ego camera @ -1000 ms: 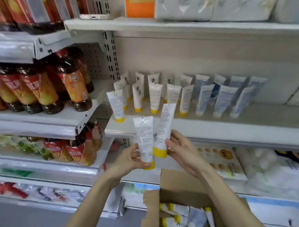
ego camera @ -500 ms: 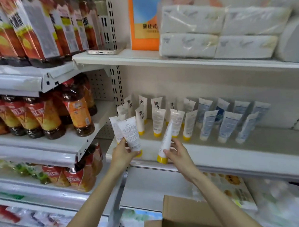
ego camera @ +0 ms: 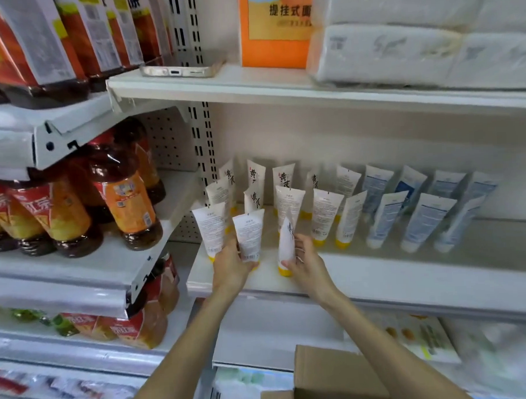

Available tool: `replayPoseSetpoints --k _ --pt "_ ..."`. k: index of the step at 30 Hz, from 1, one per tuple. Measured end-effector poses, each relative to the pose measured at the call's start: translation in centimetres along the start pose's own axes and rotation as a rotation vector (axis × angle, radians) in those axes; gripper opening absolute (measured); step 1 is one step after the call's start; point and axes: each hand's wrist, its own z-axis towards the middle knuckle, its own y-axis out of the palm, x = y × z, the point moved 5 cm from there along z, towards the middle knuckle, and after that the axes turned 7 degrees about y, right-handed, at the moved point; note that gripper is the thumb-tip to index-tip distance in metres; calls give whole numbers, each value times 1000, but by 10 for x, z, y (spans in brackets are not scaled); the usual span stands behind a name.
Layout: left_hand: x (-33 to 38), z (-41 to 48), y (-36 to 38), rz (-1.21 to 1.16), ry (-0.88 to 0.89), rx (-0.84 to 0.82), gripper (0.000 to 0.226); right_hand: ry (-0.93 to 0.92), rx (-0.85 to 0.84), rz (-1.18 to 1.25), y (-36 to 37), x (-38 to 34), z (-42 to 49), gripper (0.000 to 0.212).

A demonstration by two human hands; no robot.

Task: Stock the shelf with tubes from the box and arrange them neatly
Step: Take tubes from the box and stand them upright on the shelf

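Observation:
My left hand [ego camera: 228,265] grips a white tube with a yellow cap [ego camera: 249,234], standing it cap-down at the front left of the white shelf [ego camera: 410,277]. Just left of it stands another white tube [ego camera: 210,228]. My right hand [ego camera: 306,263] holds a second white yellow-capped tube [ego camera: 286,243] upright on the shelf, turned edge-on. Behind them stand several white yellow-capped tubes [ego camera: 325,214] in rows. To the right lean several white and blue tubes [ego camera: 422,219]. The cardboard box [ego camera: 333,377] sits below at the bottom edge, its inside hidden.
Bottles of brown drink [ego camera: 126,202] fill the angled shelves on the left. A phone [ego camera: 180,70] lies on the upper shelf beside an orange pack [ego camera: 275,33] and wrapped tissue packs [ego camera: 400,51]. Packaged goods lie on the lower shelf at right.
Both hands rose from above the box to the shelf and set their tubes cap-down at its front left. The view tilted up, so the box has dropped to the bottom edge.

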Motion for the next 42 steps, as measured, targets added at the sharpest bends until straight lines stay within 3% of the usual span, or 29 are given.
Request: replayPoseSetpoints --k 22,31,37,42 --pt "-11 14 11 -113 31 45 56 -33 -9 -97 -3 -1 18 55" --pt "-5 0 2 -32 43 61 53 -4 -13 -147 -4 -2 9 53" --pt "3 -30 -12 -35 28 142 45 12 37 -200 -16 -7 -18 68" --pt "26 -65 7 -63 132 94 43 -6 39 -262 -37 -5 -56 70"
